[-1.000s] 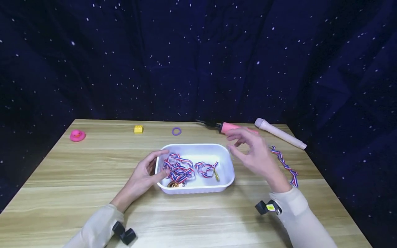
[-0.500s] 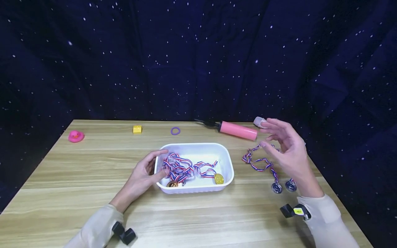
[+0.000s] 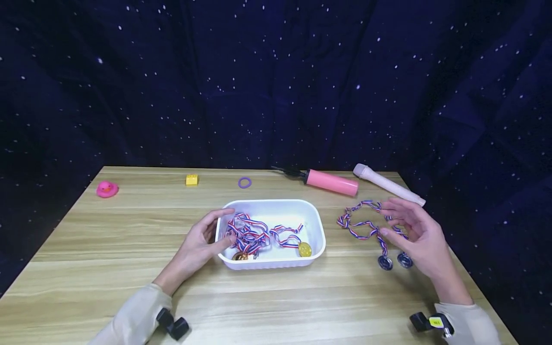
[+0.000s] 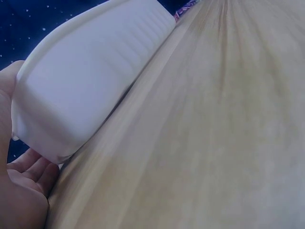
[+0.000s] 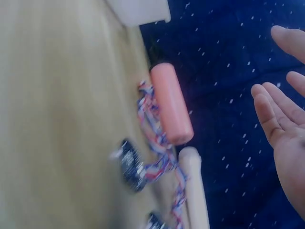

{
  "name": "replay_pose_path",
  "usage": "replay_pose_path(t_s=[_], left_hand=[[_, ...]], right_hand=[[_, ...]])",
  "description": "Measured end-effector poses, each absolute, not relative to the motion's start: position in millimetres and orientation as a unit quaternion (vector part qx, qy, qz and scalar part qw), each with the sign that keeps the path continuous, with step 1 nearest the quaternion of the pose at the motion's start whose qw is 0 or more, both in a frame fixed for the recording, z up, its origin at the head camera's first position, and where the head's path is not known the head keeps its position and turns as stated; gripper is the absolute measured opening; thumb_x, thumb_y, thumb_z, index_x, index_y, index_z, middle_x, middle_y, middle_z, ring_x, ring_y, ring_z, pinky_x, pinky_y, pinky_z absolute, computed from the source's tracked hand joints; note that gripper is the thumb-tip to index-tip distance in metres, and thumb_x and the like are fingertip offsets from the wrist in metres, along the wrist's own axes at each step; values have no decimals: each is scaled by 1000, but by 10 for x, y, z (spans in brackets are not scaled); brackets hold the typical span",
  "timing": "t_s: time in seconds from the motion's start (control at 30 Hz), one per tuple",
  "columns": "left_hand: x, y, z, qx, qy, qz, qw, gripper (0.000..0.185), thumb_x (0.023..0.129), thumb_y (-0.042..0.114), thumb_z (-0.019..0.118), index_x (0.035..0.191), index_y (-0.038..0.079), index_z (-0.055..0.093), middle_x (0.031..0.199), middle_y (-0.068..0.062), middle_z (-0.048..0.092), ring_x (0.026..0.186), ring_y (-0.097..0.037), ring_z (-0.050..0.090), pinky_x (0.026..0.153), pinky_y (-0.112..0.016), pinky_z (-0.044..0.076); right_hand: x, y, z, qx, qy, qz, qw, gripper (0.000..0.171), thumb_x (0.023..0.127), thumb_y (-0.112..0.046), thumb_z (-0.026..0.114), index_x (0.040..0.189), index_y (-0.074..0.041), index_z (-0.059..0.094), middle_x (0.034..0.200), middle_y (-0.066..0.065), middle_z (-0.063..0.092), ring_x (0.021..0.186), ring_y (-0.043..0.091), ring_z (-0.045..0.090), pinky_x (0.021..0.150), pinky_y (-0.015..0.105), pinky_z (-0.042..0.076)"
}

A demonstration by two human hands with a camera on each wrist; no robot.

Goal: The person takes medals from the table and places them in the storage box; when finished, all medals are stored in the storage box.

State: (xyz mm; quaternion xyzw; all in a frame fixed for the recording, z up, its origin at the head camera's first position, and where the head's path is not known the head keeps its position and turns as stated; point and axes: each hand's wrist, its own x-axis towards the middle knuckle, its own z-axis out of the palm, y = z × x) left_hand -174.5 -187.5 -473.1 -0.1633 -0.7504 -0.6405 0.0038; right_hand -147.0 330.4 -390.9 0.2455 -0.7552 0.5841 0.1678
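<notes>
My left hand [image 3: 199,248] grips the left end of a white plastic tray [image 3: 276,264], with the thumb over its rim. In the left wrist view, the fingers lie against the tray's outer wall [image 4: 81,81]. Inside the tray are a tangled striped ribbon [image 3: 247,233] with a bronze-coloured medal [image 3: 240,257] and another ribbon with a gold medal [image 3: 304,249]. My right hand [image 3: 416,235] hovers with loosely bent fingers and nothing in them. Beneath it, two silver medals [image 3: 385,262] lie on the table with red, white and blue ribbons [image 3: 364,230], partly hidden by the hand.
Behind the tray lie a pink hand pump [image 3: 331,182], a purple ring [image 3: 244,182] and a yellow toy brick [image 3: 191,179]. A pink rubber duck [image 3: 107,189] sits far left. A pale toy microphone [image 3: 385,184] lies at the back right, near the table's edge.
My right hand has moved right and nearer, from beside the tray to over the silver medals. The gold medal, edge-on before, now lies flat in the tray. My left hand has stayed put.
</notes>
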Motion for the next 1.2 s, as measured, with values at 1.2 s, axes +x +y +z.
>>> replay_pose_path(t_s=[1.2], left_hand=[[-1745,-1873,-4746,-163,-753,-637,5,65,98,11,85,157,17,60,165,-9,55,159,-32,44,137,-55,24]], right_hand=[[-1177,3630,-4523,168,-940,273,120,41,81,-6,100,117,-15,81,94,-6,66,82,5,61,70,19,54]])
